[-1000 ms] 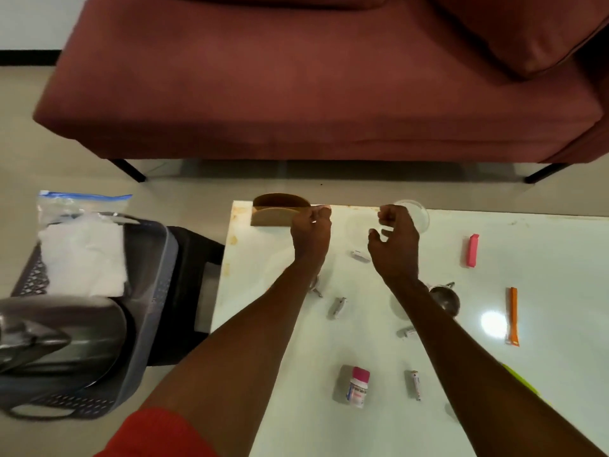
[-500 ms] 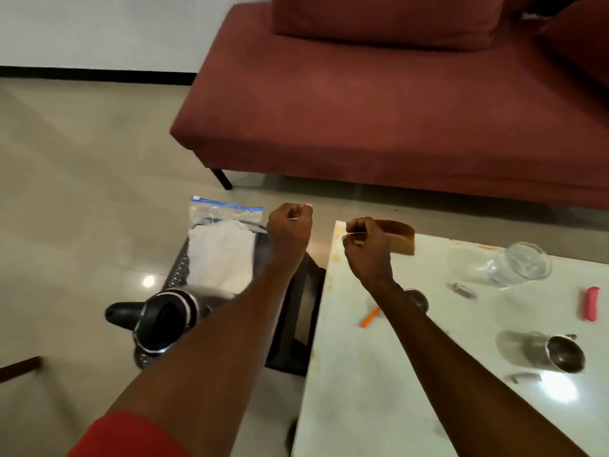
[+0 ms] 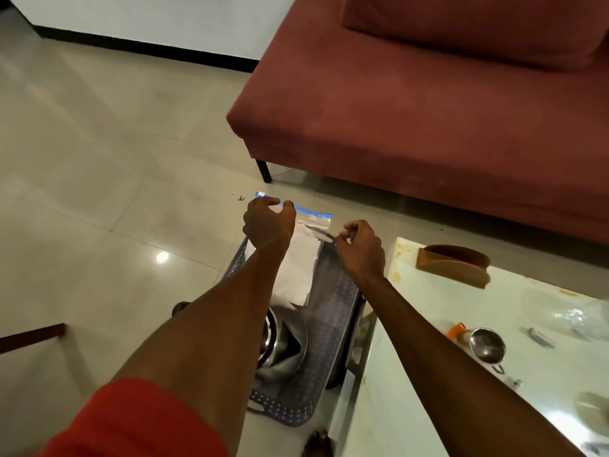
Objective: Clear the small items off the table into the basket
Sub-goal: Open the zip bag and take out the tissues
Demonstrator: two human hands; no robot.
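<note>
Both my hands hover over the grey perforated basket (image 3: 333, 328) on the floor left of the white table (image 3: 425, 318). My left hand (image 3: 268, 225) is curled above the zip bag of white paper (image 3: 303, 258); whether it holds anything is unclear. My right hand (image 3: 362, 250) pinches thumb and forefinger on something tiny over the basket's right rim. On the table lie an orange clip (image 3: 456, 329), a steel cup (image 3: 487, 345), a small silver item (image 3: 540, 337), a clear glass (image 3: 580, 319) and a brown holder (image 3: 451, 266).
A steel vessel (image 3: 268, 341) and grey cloth (image 3: 290, 352) fill the basket's near half. A dark red sofa (image 3: 412, 110) stands behind table and basket. Tiled floor (image 3: 99, 192) stretches left, with a dark wooden bar (image 3: 33, 336) at the left edge.
Both hands left the far part of the table and swung left with pinched fingers to above the basket. The view turned left with them.
</note>
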